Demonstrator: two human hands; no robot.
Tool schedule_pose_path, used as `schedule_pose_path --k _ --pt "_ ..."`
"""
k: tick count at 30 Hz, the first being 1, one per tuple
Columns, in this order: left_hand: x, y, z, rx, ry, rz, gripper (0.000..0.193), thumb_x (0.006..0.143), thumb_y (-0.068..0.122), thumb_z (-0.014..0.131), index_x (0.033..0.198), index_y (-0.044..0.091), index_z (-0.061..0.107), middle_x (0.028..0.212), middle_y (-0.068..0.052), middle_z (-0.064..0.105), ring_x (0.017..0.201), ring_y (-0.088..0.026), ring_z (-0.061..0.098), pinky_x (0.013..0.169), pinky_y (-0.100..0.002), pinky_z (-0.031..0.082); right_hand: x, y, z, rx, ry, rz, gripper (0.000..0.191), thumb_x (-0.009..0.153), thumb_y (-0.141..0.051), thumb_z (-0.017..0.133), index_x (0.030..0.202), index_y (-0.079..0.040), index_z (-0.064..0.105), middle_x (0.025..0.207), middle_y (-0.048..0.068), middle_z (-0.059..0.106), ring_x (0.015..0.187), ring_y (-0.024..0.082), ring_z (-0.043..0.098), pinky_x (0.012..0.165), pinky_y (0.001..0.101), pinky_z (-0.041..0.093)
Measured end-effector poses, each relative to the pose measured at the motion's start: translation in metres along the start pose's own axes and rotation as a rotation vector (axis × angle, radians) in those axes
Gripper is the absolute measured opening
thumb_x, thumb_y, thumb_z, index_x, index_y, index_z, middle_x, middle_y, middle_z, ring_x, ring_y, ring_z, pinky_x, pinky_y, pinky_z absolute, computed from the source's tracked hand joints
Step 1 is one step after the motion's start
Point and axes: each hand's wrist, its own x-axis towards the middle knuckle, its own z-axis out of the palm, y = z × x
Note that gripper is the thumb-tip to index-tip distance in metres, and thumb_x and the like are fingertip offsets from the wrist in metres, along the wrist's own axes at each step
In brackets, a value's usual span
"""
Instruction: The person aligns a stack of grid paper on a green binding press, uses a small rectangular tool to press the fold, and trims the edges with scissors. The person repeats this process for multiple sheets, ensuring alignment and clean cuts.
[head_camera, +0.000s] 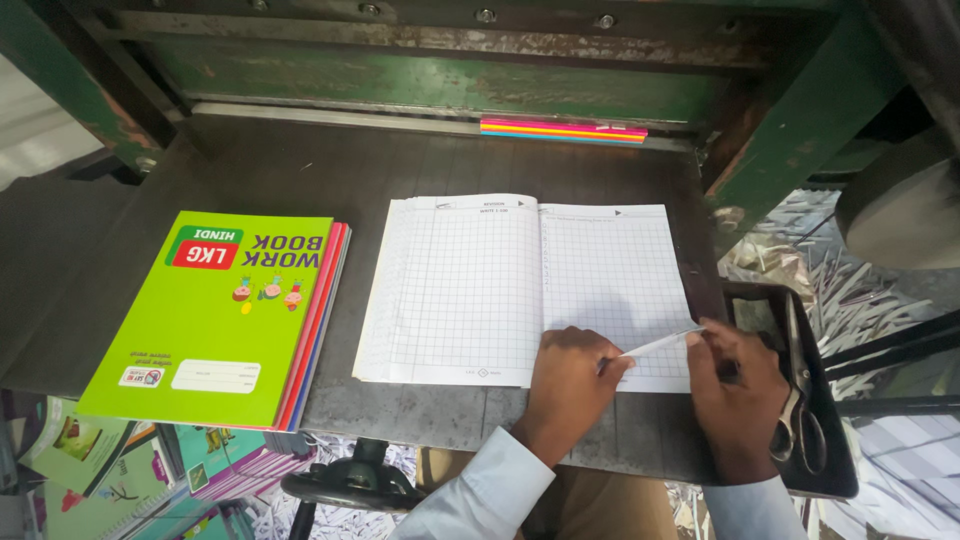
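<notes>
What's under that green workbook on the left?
Under the green workbook lie more books; only their red, pink and blue edges show along its right side. Their covers are hidden.

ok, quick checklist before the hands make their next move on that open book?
1. Open squared book lies flat on the dark metal table: ok.
2. Left hand presses the lower right page: ok.
3. Right hand pinches the thin white strip at its right end: ok.
4. Strip fully free of the page: cannot tell.
5. Scissors lie in the black tray beside the right hand, not held: ok.
6. Green workbook stack sits apart to the left of the open book: ok.
</notes>
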Motion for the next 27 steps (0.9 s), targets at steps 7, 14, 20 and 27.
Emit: schedule_pose_path --k 7,14,20,27 --pt "0.002 0.001 -0.004 -0.103 0.006 -0.057 0.016 0.085 0.017 0.080 0.079 0.003 0.077 0.071 -0.012 0.071 0.062 -0.028 0.066 0.064 -0.040 0.052 -0.001 0.003 0.003 0.039 0.009 0.031 0.015 0.091 -0.009 0.080 0.101 -0.003 0.072 0.099 0.012 0.072 0.086 0.020 0.069 0.079 0.0312 0.053" --pt "0.004 0.010 -0.014 -0.135 0.060 -0.036 0.022 0.086 0.020 0.081 0.080 0.000 0.075 0.075 -0.014 0.073 0.064 -0.029 0.068 0.062 -0.038 0.052 0.000 0.006 0.004 0.168 -0.036 -0.081 0.015 0.085 0.002 0.072 0.098 -0.002 0.066 0.119 0.014 0.074 0.106 0.021 0.072 0.090 0.0284 0.054" --pt "0.006 0.017 -0.019 -0.240 -0.008 -0.123 0.025 0.089 0.025 0.078 0.085 0.000 0.076 0.076 -0.014 0.074 0.062 -0.028 0.070 0.062 -0.036 0.054 -0.002 0.013 0.007 0.277 -0.090 -0.048 0.015 0.087 0.004 0.066 0.099 -0.002 0.060 0.126 0.013 0.074 0.107 0.014 0.070 0.092 0.0250 0.053" --pt "0.006 0.008 -0.012 -0.135 0.070 0.046 0.018 0.089 0.015 0.074 0.082 -0.001 0.075 0.081 -0.016 0.074 0.069 -0.031 0.070 0.069 -0.039 0.055 -0.004 0.013 0.005 0.264 -0.109 0.050 0.015 0.084 0.004 0.065 0.097 -0.002 0.062 0.126 0.013 0.076 0.088 0.012 0.067 0.076 0.0238 0.052"
